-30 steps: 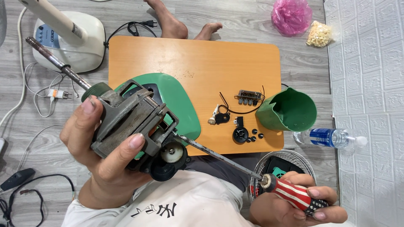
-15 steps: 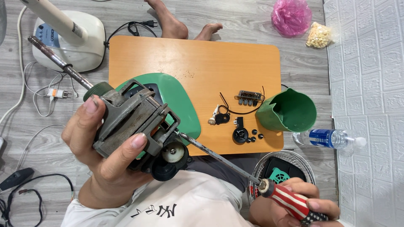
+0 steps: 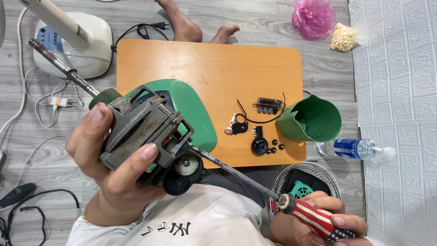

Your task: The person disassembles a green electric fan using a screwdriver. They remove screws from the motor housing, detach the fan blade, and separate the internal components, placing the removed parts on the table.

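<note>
Two hands busy over the low orange table (image 3: 218,68), which has a green plastic housing plate (image 3: 200,114) lying on it and a green cup-shaped cover (image 3: 312,120) at its right edge. Got my left hand (image 3: 107,168) wrapped tight around the grey fan motor (image 3: 145,132), held up above the table's near edge, rusty shaft (image 3: 59,66) pointing away. My right hand (image 3: 318,223) is closed round the red-and-white striped screwdriver (image 3: 314,218), tip poked into the motor by the white gear (image 3: 186,165). Small black knobs (image 3: 266,146) sit loose on the table.
</note>
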